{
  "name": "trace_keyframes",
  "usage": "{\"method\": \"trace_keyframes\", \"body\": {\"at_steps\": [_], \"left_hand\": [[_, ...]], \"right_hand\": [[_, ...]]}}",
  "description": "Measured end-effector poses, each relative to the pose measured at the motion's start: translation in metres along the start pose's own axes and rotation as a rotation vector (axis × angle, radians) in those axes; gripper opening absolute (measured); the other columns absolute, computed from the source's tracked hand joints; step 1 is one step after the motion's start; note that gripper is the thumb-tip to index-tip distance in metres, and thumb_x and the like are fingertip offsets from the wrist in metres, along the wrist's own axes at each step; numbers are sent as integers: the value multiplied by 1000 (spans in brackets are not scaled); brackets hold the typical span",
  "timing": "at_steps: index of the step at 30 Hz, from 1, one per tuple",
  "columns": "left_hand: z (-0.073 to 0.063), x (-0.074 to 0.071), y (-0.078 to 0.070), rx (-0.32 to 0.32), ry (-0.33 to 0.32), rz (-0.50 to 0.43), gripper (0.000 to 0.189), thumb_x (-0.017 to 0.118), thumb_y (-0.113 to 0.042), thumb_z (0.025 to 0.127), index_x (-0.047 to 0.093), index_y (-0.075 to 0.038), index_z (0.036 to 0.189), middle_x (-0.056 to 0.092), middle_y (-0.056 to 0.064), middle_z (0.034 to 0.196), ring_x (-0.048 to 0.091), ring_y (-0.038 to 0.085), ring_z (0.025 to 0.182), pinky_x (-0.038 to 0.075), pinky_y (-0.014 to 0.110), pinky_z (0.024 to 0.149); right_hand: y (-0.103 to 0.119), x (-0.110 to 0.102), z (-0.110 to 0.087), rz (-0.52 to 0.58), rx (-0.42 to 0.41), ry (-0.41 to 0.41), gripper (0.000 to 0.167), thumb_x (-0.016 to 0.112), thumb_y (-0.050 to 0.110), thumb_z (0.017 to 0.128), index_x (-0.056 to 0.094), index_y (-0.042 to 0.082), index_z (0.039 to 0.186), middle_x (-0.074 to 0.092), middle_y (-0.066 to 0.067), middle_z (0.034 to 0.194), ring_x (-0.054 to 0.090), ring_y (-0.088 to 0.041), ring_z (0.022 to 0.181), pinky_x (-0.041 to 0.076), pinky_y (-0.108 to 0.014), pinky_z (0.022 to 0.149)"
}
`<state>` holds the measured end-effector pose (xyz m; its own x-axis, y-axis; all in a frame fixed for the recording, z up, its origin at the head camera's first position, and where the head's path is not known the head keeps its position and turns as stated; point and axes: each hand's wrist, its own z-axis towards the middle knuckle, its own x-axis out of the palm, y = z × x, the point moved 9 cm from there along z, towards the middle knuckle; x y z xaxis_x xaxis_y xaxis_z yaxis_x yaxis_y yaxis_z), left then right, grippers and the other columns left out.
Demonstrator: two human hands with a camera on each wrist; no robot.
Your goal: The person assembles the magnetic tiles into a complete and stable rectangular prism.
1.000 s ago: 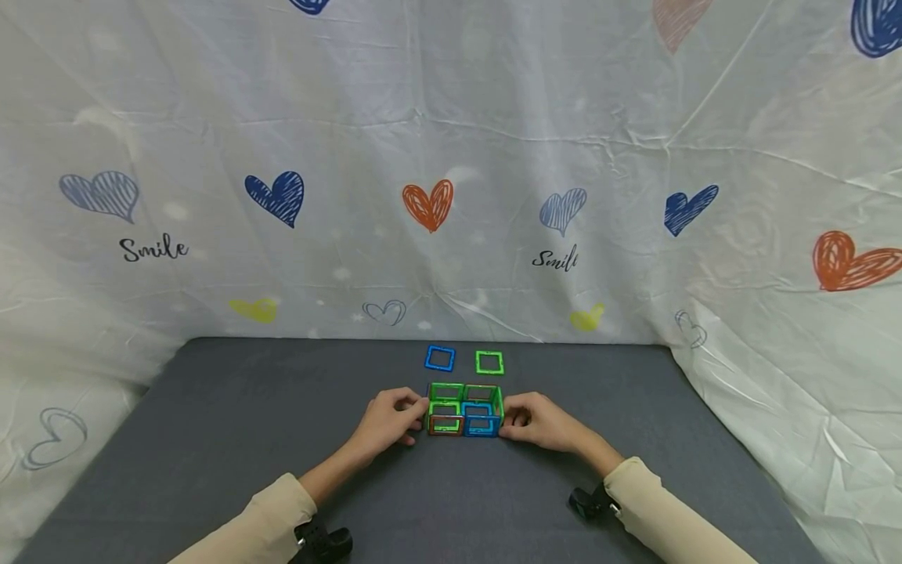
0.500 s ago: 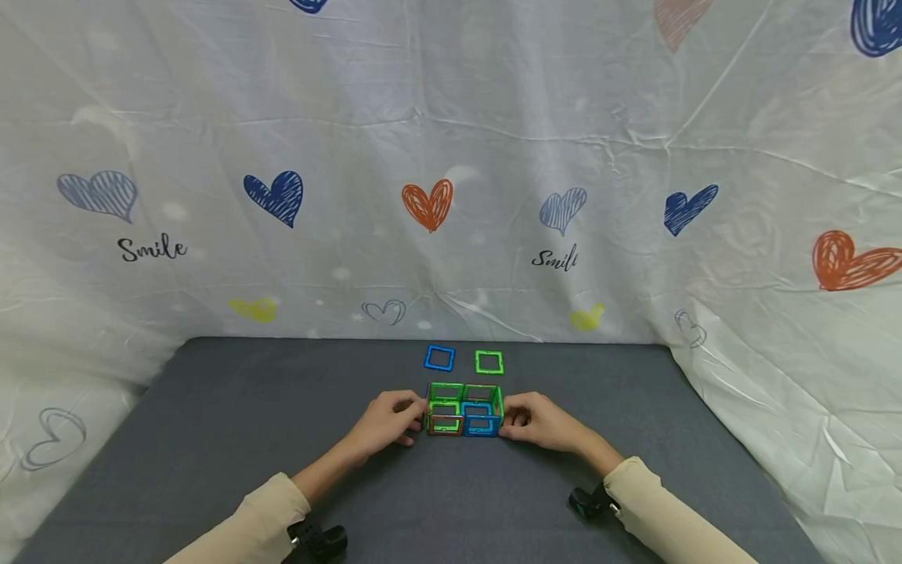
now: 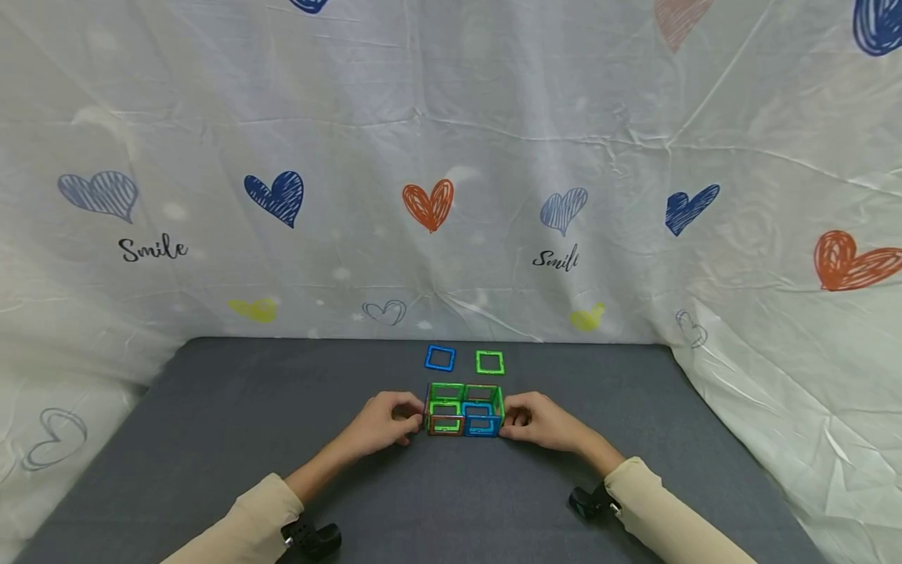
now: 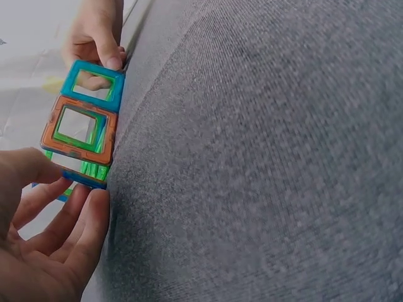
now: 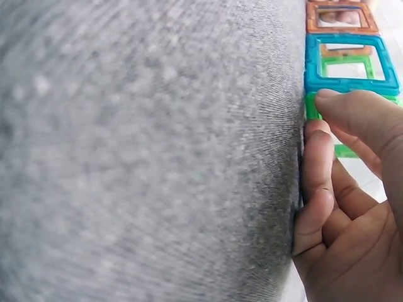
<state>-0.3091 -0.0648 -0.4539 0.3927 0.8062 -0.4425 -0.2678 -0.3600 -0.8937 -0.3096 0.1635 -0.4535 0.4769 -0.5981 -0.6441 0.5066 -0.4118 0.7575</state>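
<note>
A box of magnetic tiles [image 3: 463, 409] stands on the table, built from green, blue and orange square frames. Its front row has an orange tile [image 4: 79, 130] on the left and a blue tile [image 4: 94, 88] on the right. My left hand [image 3: 384, 421] is at the box's left end, its fingers loosely bent and fingertips close to the blue end tile; whether they touch is hard to tell. At the right end, my right hand [image 3: 537, 421] holds the box's corner, thumb on the edge of the green end tile [image 5: 312, 107] and other fingers curled beside it.
Behind the box lie two loose tiles, a blue one [image 3: 440, 358] and a green one [image 3: 489, 362]. A dark grey cloth [image 3: 211, 439] covers the table. A pale curtain [image 3: 338, 258] printed with hearts hangs behind.
My left hand has drawn slightly to the left, away from the box's end. My right hand and the box have stayed in place.
</note>
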Motion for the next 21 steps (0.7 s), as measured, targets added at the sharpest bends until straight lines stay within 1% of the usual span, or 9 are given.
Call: {"method": "trace_keyframes", "body": {"at_steps": [4, 6, 8, 10, 13, 16, 21], "left_hand": [[-1, 0, -3, 51, 13, 51, 12, 70, -2, 94, 73, -3, 106, 70, 7, 99, 69, 19, 71, 56, 31, 57], [0, 0, -4, 61, 16, 70, 12, 70, -1, 93, 73, -4, 105, 70, 7, 100, 68, 17, 70, 55, 31, 56], [0, 1, -4, 68, 17, 87, 13, 70, -1, 93, 73, -4, 106, 69, 7, 100, 68, 16, 69, 55, 30, 55], [0, 2, -5, 71, 18, 99, 13, 70, 0, 93, 73, -4, 106, 69, 6, 100, 68, 15, 70, 55, 30, 55], [0, 2, -5, 74, 17, 115, 12, 71, -1, 94, 73, -5, 105, 69, 6, 98, 67, 15, 67, 54, 31, 54], [1, 2, -5, 79, 16, 119, 10, 71, -3, 95, 73, -6, 104, 69, 4, 95, 66, 15, 65, 54, 31, 54], [1, 1, -5, 83, 16, 129, 8, 71, -6, 96, 74, -8, 104, 69, 2, 94, 65, 15, 64, 55, 32, 54]], "right_hand": [[1, -1, 2, 20, -5, 42, 7, 72, 8, 96, 73, 9, 103, 69, -2, 87, 64, -15, 72, 54, -30, 63], [-1, -4, 3, 28, 0, 65, 6, 73, 9, 96, 73, 9, 102, 69, -3, 87, 65, -17, 73, 54, -30, 64], [-3, -10, 4, 29, 3, 70, 6, 73, 9, 96, 73, 10, 102, 68, -3, 88, 65, -18, 74, 55, -31, 65], [-7, -18, 5, 28, -4, 52, 7, 73, 8, 96, 72, 9, 103, 68, -4, 91, 65, -19, 76, 55, -31, 67], [-12, -31, 9, 22, -26, 1, 12, 71, 7, 97, 72, 6, 108, 69, -7, 95, 65, -21, 79, 55, -32, 68], [-18, -42, 14, 7, -38, -45, 15, 71, 7, 97, 72, 3, 111, 70, -8, 96, 65, -23, 80, 54, -33, 67], [-34, -54, 22, -14, -5, -102, 17, 72, 9, 96, 72, 1, 111, 69, -5, 94, 65, -22, 78, 53, -31, 65]]}}
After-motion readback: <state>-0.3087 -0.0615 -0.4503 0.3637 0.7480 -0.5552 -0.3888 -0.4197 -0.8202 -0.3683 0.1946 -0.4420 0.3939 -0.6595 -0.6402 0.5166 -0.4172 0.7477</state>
